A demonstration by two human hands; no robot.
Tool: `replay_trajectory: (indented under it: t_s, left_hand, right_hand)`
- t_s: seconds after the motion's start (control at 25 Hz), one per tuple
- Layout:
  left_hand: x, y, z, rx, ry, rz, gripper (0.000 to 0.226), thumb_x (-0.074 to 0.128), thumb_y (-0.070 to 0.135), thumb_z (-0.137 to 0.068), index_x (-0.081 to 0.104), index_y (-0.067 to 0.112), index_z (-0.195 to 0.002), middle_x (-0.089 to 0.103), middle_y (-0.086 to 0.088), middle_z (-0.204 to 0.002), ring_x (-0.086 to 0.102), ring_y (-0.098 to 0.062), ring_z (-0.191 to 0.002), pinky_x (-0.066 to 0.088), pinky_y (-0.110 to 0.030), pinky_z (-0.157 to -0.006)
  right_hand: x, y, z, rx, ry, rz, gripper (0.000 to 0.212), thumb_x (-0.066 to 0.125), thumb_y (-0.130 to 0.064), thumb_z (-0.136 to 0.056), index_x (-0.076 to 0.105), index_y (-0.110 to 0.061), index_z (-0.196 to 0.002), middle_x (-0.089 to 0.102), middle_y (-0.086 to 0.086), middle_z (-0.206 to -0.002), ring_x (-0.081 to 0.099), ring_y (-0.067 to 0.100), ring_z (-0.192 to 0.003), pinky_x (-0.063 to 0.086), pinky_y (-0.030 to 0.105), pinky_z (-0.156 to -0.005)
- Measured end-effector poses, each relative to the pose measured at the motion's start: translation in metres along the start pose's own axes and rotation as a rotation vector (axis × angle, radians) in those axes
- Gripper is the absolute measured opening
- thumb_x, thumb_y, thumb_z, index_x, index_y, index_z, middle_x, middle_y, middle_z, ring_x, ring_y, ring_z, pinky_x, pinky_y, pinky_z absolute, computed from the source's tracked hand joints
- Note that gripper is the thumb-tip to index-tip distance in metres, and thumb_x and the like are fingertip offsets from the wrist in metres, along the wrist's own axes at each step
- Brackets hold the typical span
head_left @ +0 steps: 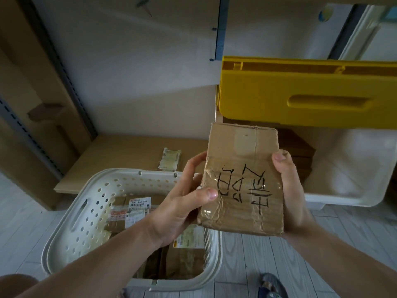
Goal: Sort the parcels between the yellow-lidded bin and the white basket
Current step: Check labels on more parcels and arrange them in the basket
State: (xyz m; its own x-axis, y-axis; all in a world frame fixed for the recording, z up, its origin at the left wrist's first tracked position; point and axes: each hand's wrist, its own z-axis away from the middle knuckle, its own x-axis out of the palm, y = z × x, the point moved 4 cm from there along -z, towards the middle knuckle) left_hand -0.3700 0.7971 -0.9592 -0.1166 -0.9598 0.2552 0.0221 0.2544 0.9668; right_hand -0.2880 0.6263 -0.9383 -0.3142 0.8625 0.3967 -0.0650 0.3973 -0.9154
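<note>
While both the left hand [182, 208] and right hand [289, 188] clasped the parcel [242, 179] by its long edges, the bin [348, 190] lay right and far, the basket [86, 211] left and near.

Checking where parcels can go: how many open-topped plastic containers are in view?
2. The white perforated plastic basket stands on the floor at lower left; the white plastic bin, its yellow lid raised, stands at right. Others may sit outside view.

Parcel [242, 179] held between left hand [182, 203] and right hand [290, 190], basket [71, 222] below left holding parcels, bin [354, 168] behind right, lid [300, 93] raised above it
</note>
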Motion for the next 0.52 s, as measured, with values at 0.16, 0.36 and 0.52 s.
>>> replay_trajectory:
  t_s: [0.16, 0.36, 0.52]
  left_hand:
    - [-0.012, -0.006, 0.006, -0.005, 0.042, -0.044, 0.084, 0.079, 0.029, -0.070, 0.038, 0.055, -0.138, 0.060, -0.019, -0.134, 0.063, -0.038, -0.121, 0.055, -0.056, -0.098]
    - [-0.023, 0.001, 0.009, 0.063, 0.140, -0.017, 0.068, 0.075, 0.039, -0.073, 0.043, 0.050, -0.132, 0.068, -0.012, -0.125, 0.066, -0.036, -0.118, 0.055, -0.059, -0.096]
    - [-0.037, 0.021, 0.012, 0.154, 0.271, 0.070, 0.068, 0.071, 0.041, -0.074, 0.043, 0.035, -0.136, 0.073, -0.010, -0.116, 0.070, -0.035, -0.110, 0.060, -0.054, -0.084]
  right_hand:
    - [0.005, 0.010, 0.005, 0.038, -0.029, 0.117, 0.077, 0.076, -0.065, -0.069, 0.046, -0.012, -0.116, 0.056, 0.026, -0.116, 0.058, 0.045, -0.108, 0.045, 0.070, -0.097]
    - [0.022, 0.015, -0.003, 0.041, -0.073, 0.209, 0.056, 0.063, -0.058, -0.082, 0.046, -0.016, -0.116, 0.060, 0.012, -0.108, 0.065, 0.030, -0.101, 0.059, 0.054, -0.087]
    - [0.051, 0.017, -0.014, 0.053, -0.125, 0.192, 0.037, 0.055, -0.052, -0.088, 0.049, -0.023, -0.109, 0.062, 0.008, -0.110, 0.067, 0.023, -0.106, 0.056, 0.059, -0.094]
